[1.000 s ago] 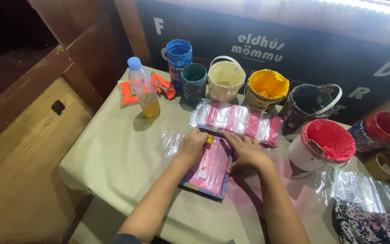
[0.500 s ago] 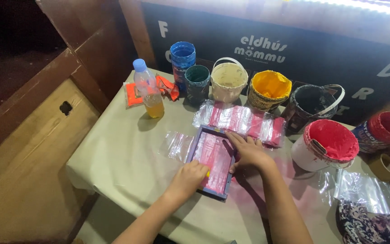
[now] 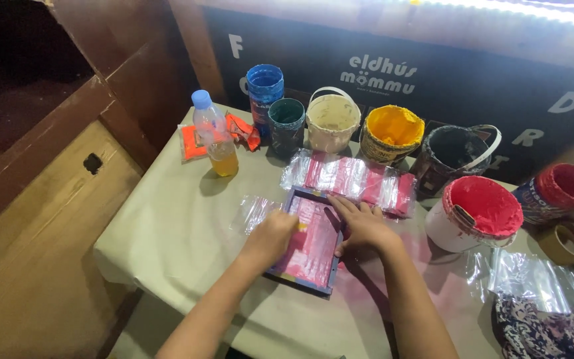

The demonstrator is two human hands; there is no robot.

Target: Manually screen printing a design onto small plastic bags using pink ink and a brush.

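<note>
**Left hand back on the pink frame**

I see both hands on the small blue-edged frame (image 3: 310, 242) with its pink-stained surface, lying flat near the middle of the table (image 3: 167, 233). Half a second ago my left hand (image 3: 270, 236) sat lower, at the frame's near corner; now it has moved up onto the left half of the pink surface, curled into a loose fist, pressing something I cannot make out. The right hand (image 3: 360, 226) has barely shifted: it lies open, fingers spread flat, on the frame's right edge, pinning it. The frame itself has stayed put. So I judge a rubbing or spreading stroke is underway across the frame.

Just beyond it lies a crinkled plastic sheet (image 3: 350, 181) smeared pink. A red paint tub (image 3: 476, 213) stands to the right, a bottle (image 3: 215, 136) to the left.
</note>
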